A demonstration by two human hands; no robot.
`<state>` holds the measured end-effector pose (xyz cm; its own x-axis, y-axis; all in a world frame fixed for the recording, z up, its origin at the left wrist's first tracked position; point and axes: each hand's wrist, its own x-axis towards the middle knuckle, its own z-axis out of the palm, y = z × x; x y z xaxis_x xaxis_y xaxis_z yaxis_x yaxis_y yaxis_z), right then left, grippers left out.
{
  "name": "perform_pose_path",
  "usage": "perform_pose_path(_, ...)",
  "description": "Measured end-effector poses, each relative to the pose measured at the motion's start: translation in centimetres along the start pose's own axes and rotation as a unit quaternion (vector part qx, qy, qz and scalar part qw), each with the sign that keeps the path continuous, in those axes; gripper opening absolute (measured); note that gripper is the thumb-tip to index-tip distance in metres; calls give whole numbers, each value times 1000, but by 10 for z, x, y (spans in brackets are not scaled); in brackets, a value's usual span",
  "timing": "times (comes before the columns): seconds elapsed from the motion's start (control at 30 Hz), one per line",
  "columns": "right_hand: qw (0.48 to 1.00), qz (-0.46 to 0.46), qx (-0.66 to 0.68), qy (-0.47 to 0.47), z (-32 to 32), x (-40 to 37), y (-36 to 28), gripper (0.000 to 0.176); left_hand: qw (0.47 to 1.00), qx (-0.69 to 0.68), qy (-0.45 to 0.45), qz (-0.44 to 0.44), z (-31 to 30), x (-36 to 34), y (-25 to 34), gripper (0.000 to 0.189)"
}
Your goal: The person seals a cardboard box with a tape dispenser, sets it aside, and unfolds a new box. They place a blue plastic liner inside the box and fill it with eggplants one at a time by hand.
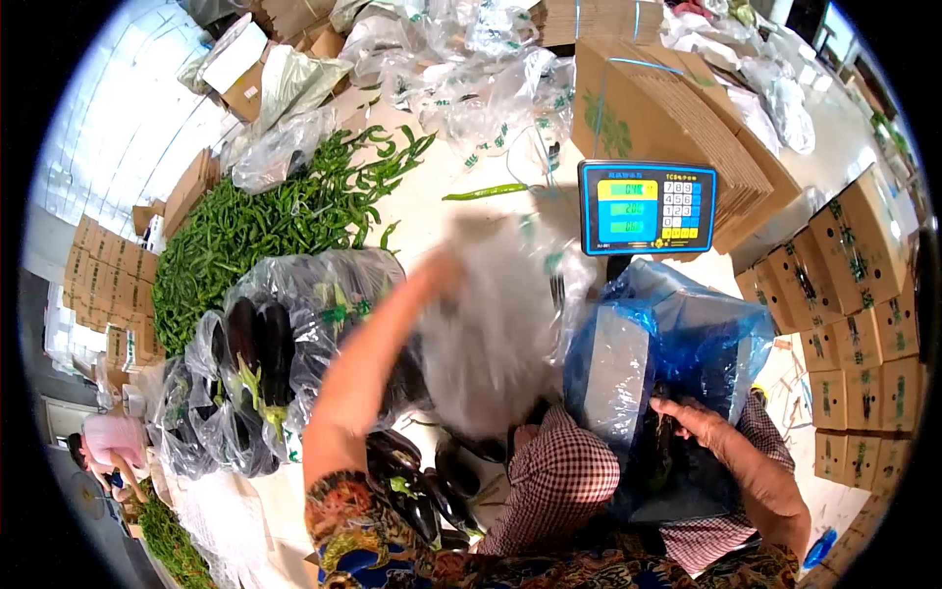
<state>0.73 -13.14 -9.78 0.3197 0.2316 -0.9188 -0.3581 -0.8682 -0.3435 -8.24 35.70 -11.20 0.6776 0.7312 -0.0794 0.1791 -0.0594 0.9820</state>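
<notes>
My left hand (444, 273) is smeared by motion. A blurred, whitish translucent plastic sheet (491, 334) moves with it and hangs below and to the right; its fingers look closed on the upper edge. Inside a box lined with a blue plastic bag (731, 324), my right hand (689, 417) is closed around the end of a dark eggplant (655, 456). Loose eggplants (417, 501) lie on the floor by my left knee. More eggplants (260, 348) sit in clear plastic bags (343, 280) left of my left forearm.
A scale display (648, 208) stands just beyond the blue-lined box. Green peppers (255, 216) are heaped at the left. Flattened cardboard (677, 118) leans behind the scale. Stacked cartons (854, 334) line the right side. Another person (113, 447) bends at the far left.
</notes>
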Motion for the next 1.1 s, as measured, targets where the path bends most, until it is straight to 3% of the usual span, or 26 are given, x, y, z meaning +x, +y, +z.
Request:
perform_pose_path(0.1, 1000, 10, -2, -8, -5, 7, 3, 72, 939, -161, 109, 284, -2, 89, 192, 35)
perform_pose_path(0.17, 998, -6, 44, 33, -6, 10, 2, 72, 888, -52, 144, 434, 4, 107, 267, 42)
perform_pose_path(0.23, 995, -35, 75, 60, -4, 7, 0, 66, 798, 113, 199, 557, 8, 121, 310, 53)
perform_pose_path(0.27, 998, -29, 18, -45, -16, 20, 0, 121, 737, 198, 219, 608, 6, 125, 314, 58)
perform_pose_path(0.3, 998, -34, 33, -28, -11, 16, 0, 114, 707, 443, 204, 512, 5, 119, 297, 71)
perform_pose_path(0.33, 998, -39, 44, -8, -6, 9, -3, 107, 625, 657, 175, 383, 2, 116, 271, 86)
perform_pose_path(0.37, 997, -51, 51, 15, -6, 7, -11, 102, 631, 691, 148, 320, -3, 134, 236, 86)
perform_pose_path(0.4, 997, -65, 42, 26, -7, 4, -13, 101, 712, 632, 153, 265, 2, 123, 218, 79)
perform_pose_path(0.47, 991, -129, 24, 33, -5, -12, -14, 102, 786, 531, 97, 299, -10, 139, 163, 66)
perform_pose_path(0.53, 987, -158, 22, 13, -9, -55, -42, 97, 937, 312, -76, 135, 15, 66, 146, 53)
perform_pose_path(0.6, 995, -88, 15, 44, -13, 14, 5, 95, 949, 216, -223, 52, 32, 12, 102, 47)
perform_pose_path(0.63, 994, -90, 26, 54, -12, 5, -2, 90, 937, 188, -292, 45, 37, -17, 85, 44)
perform_pose_path(0.73, 993, -71, 38, 90, -8, -7, -11, 78, 916, 150, -370, -39, 57, -94, 47, 41)
perform_pose_path(0.87, 996, -42, -25, 72, -17, 20, -9, 74, 926, 50, -351, -131, 63, -154, -3, 44)
perform_pose_path(0.93, 988, -68, -21, 139, -14, 32, -6, 72, 935, -6, -303, -182, 62, -180, -30, 44)
perform_pose_path(1.0, 986, -116, -29, 116, -19, 32, -11, 74, 949, -40, -244, -198, 43, -218, -56, 45)
perform_pose_path(1.03, 985, -107, -24, 132, -18, 46, -9, 64, 951, -39, -224, -211, 31, -237, -81, 45)
perform_pose_path(1.07, 981, -159, -38, 107, -29, 70, 5, 59, 957, -2, -201, -211, 21, -258, -86, 45)
perform_pose_path(1.1, 969, -195, -35, 150, -29, 73, 12, 62, 955, 23, -172, -239, 10, -281, -112, 44)
